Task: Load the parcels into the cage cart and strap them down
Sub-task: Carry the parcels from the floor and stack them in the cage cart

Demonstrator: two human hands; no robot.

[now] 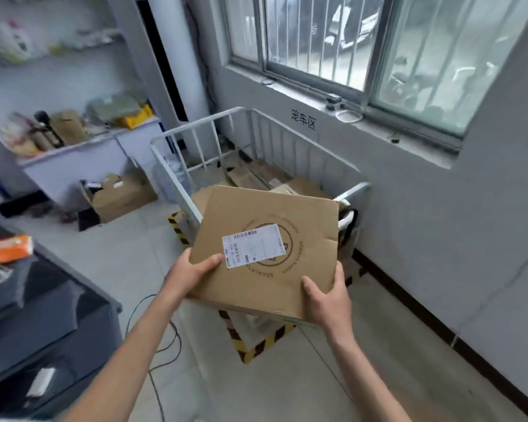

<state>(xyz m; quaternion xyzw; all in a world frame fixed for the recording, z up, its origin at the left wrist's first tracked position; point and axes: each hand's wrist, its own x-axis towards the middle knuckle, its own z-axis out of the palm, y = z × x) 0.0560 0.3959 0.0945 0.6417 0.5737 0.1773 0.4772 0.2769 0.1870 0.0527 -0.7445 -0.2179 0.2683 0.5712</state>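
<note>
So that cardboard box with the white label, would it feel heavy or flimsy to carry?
Probably light for its size: the cardboard box is held out by its near edge only, the left hand and right hand gripping with thumbs on top. It seems fairly stiff, with a flat top, though the notched right edge suggests board that crushes easily. Rolling looks unlikely.

The cage cart is open on top; white rails fence its left, far and right sides. Cardboard boxes lie on its bottom. The parcel hangs across its near end. The wall stands just beside its right; tiled floor lies free on its left.
</note>
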